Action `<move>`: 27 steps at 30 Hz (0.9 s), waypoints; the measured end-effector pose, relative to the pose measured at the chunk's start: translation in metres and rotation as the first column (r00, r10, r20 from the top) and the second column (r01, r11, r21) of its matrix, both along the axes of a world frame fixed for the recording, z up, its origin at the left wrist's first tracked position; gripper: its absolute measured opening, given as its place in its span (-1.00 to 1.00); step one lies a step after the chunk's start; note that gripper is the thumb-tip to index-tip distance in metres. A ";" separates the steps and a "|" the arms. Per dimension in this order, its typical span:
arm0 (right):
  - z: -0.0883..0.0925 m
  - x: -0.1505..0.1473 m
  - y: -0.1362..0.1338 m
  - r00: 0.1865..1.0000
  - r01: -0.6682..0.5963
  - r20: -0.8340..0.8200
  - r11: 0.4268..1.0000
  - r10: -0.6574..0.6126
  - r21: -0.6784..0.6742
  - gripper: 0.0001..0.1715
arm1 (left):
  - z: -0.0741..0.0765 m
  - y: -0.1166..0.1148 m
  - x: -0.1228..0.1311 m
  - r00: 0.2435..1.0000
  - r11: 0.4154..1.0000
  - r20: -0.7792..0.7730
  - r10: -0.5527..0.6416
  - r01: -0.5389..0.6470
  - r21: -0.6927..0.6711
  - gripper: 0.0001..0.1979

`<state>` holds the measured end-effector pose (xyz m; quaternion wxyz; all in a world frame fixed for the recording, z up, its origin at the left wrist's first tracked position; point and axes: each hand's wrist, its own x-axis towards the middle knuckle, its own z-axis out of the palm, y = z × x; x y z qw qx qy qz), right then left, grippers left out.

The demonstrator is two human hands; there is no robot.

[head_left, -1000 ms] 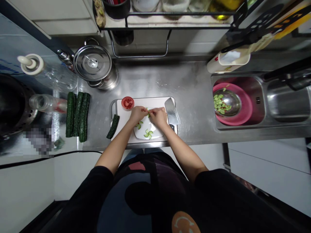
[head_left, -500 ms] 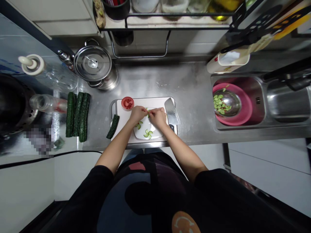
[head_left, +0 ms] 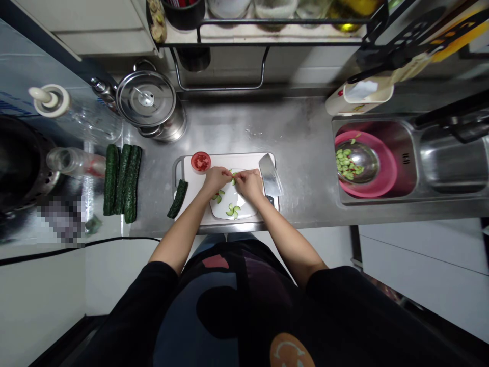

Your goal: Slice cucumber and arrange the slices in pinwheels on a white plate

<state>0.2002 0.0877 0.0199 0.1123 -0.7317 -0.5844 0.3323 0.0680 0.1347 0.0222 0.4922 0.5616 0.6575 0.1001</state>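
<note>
A white plate [head_left: 225,204] rests on the white cutting board [head_left: 196,189]. At its far side my left hand [head_left: 217,179] and my right hand [head_left: 249,183] meet, fingers pinched around green cucumber slices [head_left: 234,179], partly hidden by the fingertips. Nearest me on the plate, more cucumber slices [head_left: 232,210] lie fanned like petals, with another cluster [head_left: 218,196] by my left wrist. A small red bowl [head_left: 200,162] of chopped red bits stands beyond my left hand. To the right, a cleaver [head_left: 270,176] lies on the board. A cut cucumber piece [head_left: 178,199] rests at the board's left edge.
Several whole cucumbers [head_left: 122,183] lie left, near a lidded steel pot [head_left: 147,104] and a glass jar [head_left: 74,162]. In the sink [head_left: 407,178] at right, a pink basin [head_left: 389,171] holds a steel bowl [head_left: 370,163] with cucumber slices. A rack [head_left: 282,36] overhangs the counter's back.
Both hands stay at the plate's far side, with only slight finger movement at the cucumber slices. Everything else looks the same.
</note>
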 end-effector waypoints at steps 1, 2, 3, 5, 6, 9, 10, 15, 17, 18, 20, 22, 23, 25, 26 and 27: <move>0.000 0.000 0.000 1.000 0.004 -0.001 1.000 -0.004 0.003 -0.70 | 0.001 0.000 0.000 1.000 1.000 0.002 -0.001 0.001 0.004 -0.89; 0.000 0.000 0.000 1.000 0.007 -0.003 1.000 -0.007 0.005 -0.70 | 0.002 0.000 -0.001 1.000 1.000 0.002 -0.001 0.001 0.008 -0.89; 0.000 0.000 0.000 1.000 0.006 -0.006 1.000 -0.006 0.006 -0.70 | 0.002 0.000 -0.001 1.000 1.000 0.000 0.000 0.000 0.011 -0.90; 0.000 0.001 0.000 1.000 0.004 -0.012 1.000 -0.004 0.005 -0.70 | 0.004 0.000 -0.001 1.000 1.000 -0.003 0.001 -0.001 0.012 -0.90; 0.000 0.001 0.000 1.000 0.003 -0.012 1.000 -0.003 0.003 -0.70 | 0.004 -0.001 -0.002 1.000 1.000 -0.002 0.003 -0.003 0.013 -0.90; 0.001 0.002 0.000 1.000 -0.004 0.009 1.000 0.004 -0.001 -0.71 | 0.002 -0.002 -0.004 0.999 1.000 0.027 0.020 -0.021 0.017 -0.90; 0.002 0.003 -0.001 1.000 -0.012 0.025 1.000 0.013 -0.002 -0.72 | 0.002 -0.003 -0.006 0.999 0.999 0.042 0.030 -0.030 0.020 -0.90; 0.010 0.004 -0.002 0.987 -0.104 0.119 0.994 0.106 -0.023 -0.76 | 0.000 -0.006 -0.013 0.997 0.997 0.060 0.050 -0.053 0.057 -0.89; 0.013 0.003 -0.003 0.977 -0.141 0.157 0.989 0.147 -0.046 -0.75 | 0.002 -0.007 -0.016 0.998 0.996 0.050 0.048 -0.052 0.070 -0.89; 0.014 0.003 -0.004 0.971 -0.156 0.175 0.986 0.164 -0.060 -0.74 | 0.003 -0.007 -0.017 0.998 0.996 0.042 0.048 -0.051 0.075 -0.89; 0.015 0.003 -0.004 0.962 -0.176 0.198 0.981 0.189 -0.081 -0.73 | 0.005 -0.008 -0.019 0.999 0.996 0.021 0.046 -0.047 0.080 -0.89; 0.015 0.004 -0.005 0.958 -0.186 0.206 0.979 0.200 -0.086 -0.72 | 0.007 -0.008 -0.020 0.999 0.996 0.008 0.045 -0.045 0.079 -0.89; 0.014 0.005 -0.005 0.957 -0.191 0.206 0.978 0.204 -0.082 -0.72 | 0.007 -0.009 -0.020 0.999 0.996 0.006 0.045 -0.045 0.076 -0.89; 0.013 0.006 -0.005 0.956 -0.201 0.202 0.977 0.212 -0.072 -0.72 | 0.007 -0.009 -0.020 0.999 0.996 0.013 0.049 -0.050 0.067 -0.89; 0.012 0.007 -0.005 0.956 -0.206 0.198 0.976 0.216 -0.071 -0.72 | 0.007 -0.010 -0.020 0.998 0.996 0.019 0.053 -0.054 0.065 -0.89; 0.012 0.007 -0.004 0.957 -0.207 0.193 0.976 0.218 -0.072 -0.72 | 0.007 -0.010 -0.020 0.998 0.996 0.024 0.058 -0.059 0.063 -0.89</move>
